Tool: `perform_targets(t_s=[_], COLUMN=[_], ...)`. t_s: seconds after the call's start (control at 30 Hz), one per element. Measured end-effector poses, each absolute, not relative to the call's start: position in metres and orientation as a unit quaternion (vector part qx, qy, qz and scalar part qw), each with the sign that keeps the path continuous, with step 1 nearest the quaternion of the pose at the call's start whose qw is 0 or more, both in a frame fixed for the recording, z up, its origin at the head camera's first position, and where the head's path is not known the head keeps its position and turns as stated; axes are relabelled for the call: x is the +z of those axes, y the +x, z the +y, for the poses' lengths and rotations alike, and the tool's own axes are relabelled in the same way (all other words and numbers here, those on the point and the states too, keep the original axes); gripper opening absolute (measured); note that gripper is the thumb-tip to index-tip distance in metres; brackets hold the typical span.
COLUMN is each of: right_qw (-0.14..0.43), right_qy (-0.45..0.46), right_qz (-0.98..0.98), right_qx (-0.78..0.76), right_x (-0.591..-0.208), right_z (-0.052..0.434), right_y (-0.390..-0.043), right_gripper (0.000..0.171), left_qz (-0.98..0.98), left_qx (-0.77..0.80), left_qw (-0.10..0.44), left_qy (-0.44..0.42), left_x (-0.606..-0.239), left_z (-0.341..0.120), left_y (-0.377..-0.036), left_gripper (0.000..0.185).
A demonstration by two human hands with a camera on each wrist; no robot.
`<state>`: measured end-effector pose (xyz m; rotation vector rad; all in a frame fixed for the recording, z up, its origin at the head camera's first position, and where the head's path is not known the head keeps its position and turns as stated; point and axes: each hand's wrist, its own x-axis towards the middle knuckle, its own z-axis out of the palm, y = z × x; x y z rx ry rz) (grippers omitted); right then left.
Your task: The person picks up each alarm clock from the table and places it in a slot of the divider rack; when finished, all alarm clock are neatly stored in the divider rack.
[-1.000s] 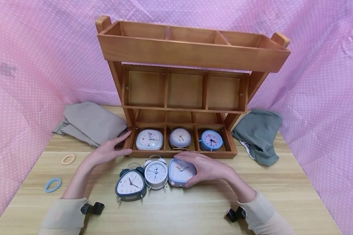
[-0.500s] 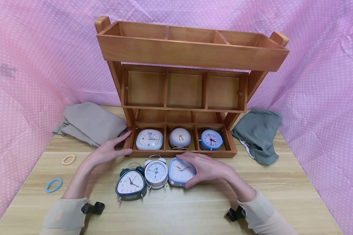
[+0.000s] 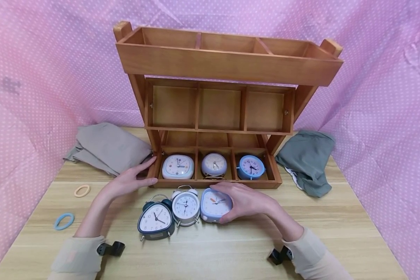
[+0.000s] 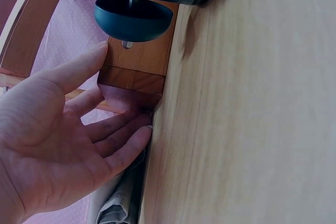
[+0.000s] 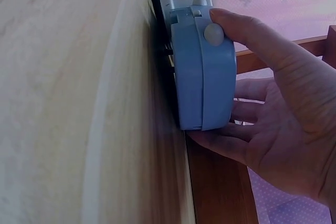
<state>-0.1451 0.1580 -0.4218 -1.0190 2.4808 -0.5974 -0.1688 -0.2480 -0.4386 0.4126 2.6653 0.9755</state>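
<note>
Blue squarish clock (image 3: pixel 214 205), 1 of 6, is gripped by curled right fingers (image 5: pixel 228 146); parted left fingers (image 4: pixel 128 148) touch 1 rack (image 3: pixel 227 62).

Both sleeves are pale beige and plain-looking, each ending in a broad cuff. In the head view the left sleeve (image 3: pixel 78 254) lies near eight o'clock, with a faint pinkish patch on it; the right sleeve (image 3: pixel 309 251) sits between four and five. A small black device (image 3: pixel 112 249) juts from the left cuff at its three o'clock, blocky at its tip. Its black counterpart (image 3: pixel 276 256) stands at the right cuff's nine o'clock. The left hand (image 3: pixel 131 181) and right hand (image 3: pixel 243 198) are bare.
</note>
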Motion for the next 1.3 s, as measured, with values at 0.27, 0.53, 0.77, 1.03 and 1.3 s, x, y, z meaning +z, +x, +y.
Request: perform_targets(t_s=[0.27, 0.53, 0.77, 1.03, 1.3], right_qw=[0.181, 0.145, 0.074, -0.060, -0.138], right_qy=[-0.380, -0.409, -0.425, -0.442, -0.411], right_qz=[0.882, 0.873, 0.872, 0.874, 0.882], right_qx=[-0.211, -0.221, -0.231, -0.193, -0.184], right_x=[-0.423, -0.414, -0.371, -0.298, -0.257], right_z=[0.157, 0.167, 0.191, 0.230, 0.255], right_y=[-0.146, -0.146, -0.151, -0.176, -0.208], right_gripper=[0.096, 0.093, 0.097, 0.103, 0.108], left_qz=[0.922, 0.918, 0.920, 0.922, 0.919], left_qx=[0.333, 0.342, 0.338, 0.337, 0.344], left_qw=[0.141, 0.144, 0.143, 0.147, 0.148], left_qy=[0.138, 0.137, 0.135, 0.126, 0.125], left_x=[-0.437, -0.436, -0.436, -0.436, -0.438], left_z=[-0.247, -0.245, -0.245, -0.247, -0.246], left_y=[-0.168, -0.168, -0.167, -0.165, -0.165], left_gripper=[0.082, 0.082, 0.082, 0.084, 0.084])
